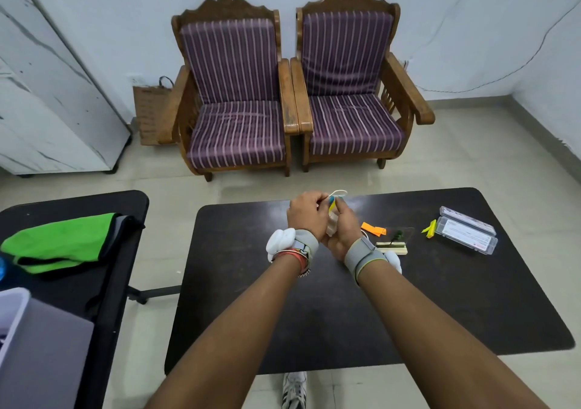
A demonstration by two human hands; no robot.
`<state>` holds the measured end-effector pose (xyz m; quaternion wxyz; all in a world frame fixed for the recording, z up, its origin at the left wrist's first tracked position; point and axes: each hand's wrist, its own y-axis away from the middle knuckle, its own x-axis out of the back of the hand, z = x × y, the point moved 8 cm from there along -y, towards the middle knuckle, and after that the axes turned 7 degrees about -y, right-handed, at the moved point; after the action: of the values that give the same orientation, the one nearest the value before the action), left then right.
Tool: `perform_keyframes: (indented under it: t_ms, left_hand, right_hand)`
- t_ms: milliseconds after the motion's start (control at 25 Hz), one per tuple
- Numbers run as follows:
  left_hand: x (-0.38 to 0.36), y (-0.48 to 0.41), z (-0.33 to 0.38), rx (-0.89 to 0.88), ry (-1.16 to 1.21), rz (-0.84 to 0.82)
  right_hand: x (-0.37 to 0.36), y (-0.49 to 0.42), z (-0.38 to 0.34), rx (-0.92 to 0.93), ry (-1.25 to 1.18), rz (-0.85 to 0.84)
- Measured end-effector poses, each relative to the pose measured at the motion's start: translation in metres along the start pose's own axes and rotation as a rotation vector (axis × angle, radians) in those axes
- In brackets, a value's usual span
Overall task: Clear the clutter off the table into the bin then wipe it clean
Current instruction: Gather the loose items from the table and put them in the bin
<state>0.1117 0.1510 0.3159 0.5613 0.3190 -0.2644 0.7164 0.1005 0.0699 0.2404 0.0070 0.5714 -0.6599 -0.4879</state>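
Clearing underway, wiping not begun, by the look of it. Left hand [306, 212] & right hand [342, 231] both curled round small clutter [332, 204] (white cord, blue-yellow bit), above far edge of table [283, 314]. Left lying on table: orange paper [372, 229], wooden stand [393, 246], yellow paper [429, 229], clear box [468, 232]. Green cloth [63, 242] on side table; probable bin [14, 308] at lower left.

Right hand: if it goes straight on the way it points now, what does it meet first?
The right hand, gripping small clutter, points over the far edge of the table. First comes floor, then likely the chairs; depth is unclear.
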Motion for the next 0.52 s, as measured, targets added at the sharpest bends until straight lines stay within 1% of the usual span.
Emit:
perform_keyframes:
  t_ms: [80, 160, 200, 240, 280, 320, 360, 400, 440, 520]
  left_hand:
    - [-0.006, -0.004, -0.012, 0.121, 0.231, -0.05]
    - [-0.012, -0.005, -0.026, 0.323, 0.558, -0.109]
    - [-0.012, -0.004, -0.034, 0.424, 0.658, -0.095]
    - [-0.011, -0.004, -0.041, 0.495, 0.681, -0.068]
    - [-0.009, -0.004, -0.047, 0.531, 0.619, -0.043]
    - [-0.008, -0.002, -0.049, 0.562, 0.55, -0.057]
    - [-0.009, 0.002, -0.047, 0.587, 0.514, -0.109]
    - [-0.014, 0.009, -0.043, 0.625, 0.556, -0.193]
    - [-0.018, 0.015, -0.035, 0.658, 0.671, -0.266]
    - [-0.016, 0.019, -0.025, 0.654, 0.874, -0.303]
  right_hand:
    - [-0.002, 0.001, -0.006, 0.036, -0.02, -0.043]
    - [-0.004, 0.006, -0.011, 0.062, -0.025, -0.095]
    - [-0.004, 0.008, -0.013, 0.064, -0.027, -0.102]
    - [-0.003, 0.008, -0.014, 0.068, -0.024, -0.087]
    - [0.001, 0.009, -0.016, 0.082, 0.009, -0.041]
    - [0.005, 0.01, -0.019, 0.103, 0.074, 0.017]
    - [0.008, 0.012, -0.021, 0.119, 0.169, 0.059]
    - [0.01, 0.013, -0.022, 0.119, 0.255, 0.076]
    - [0.01, 0.016, -0.021, 0.111, 0.317, 0.065]
    - [0.008, 0.021, -0.022, 0.108, 0.382, 0.024]
